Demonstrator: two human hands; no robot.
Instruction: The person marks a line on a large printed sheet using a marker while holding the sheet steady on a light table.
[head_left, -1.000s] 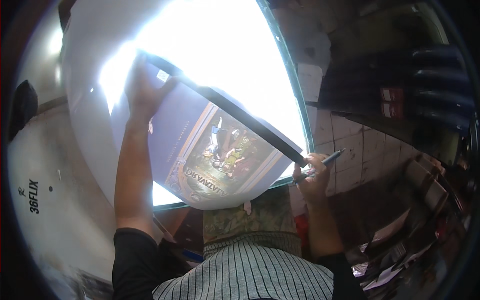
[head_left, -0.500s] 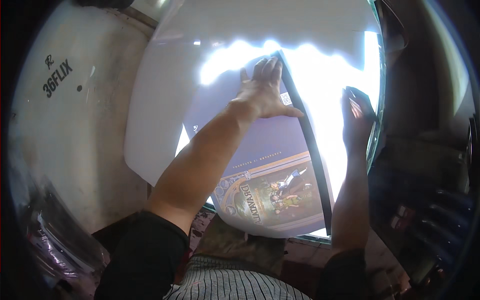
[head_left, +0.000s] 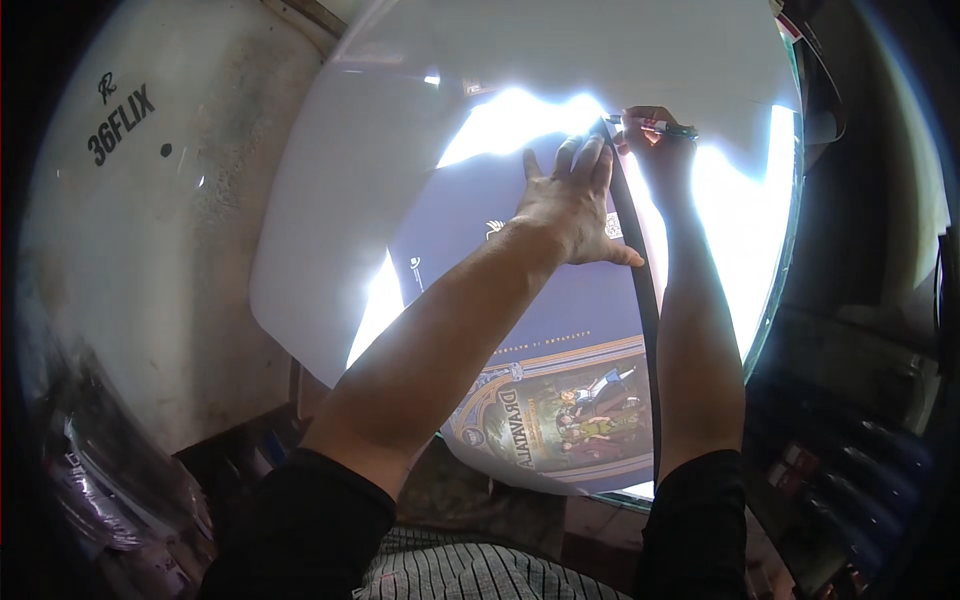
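Hands (head_left: 570, 208) on pen (head_left: 660, 127) and strip (head_left: 649, 310)

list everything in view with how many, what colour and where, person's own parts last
printed sheet: 1, purple-blue with illustration, under the left hand
straight strip: 1, black, along the printed sheet's right side
pen: 1, dark and pale, in the right hand
lit surface: 1, glaring white, beneath the printed sheet
large sheet: at least 1, whitish, upper middle
board: 1, off-white, black markings, left
shiny bundles: count unclear, dark, lower left
striped garment: 1, grey, bottom
sleeves: 2, black, bottom
left hand: 1, centre
right hand: 1, upper right
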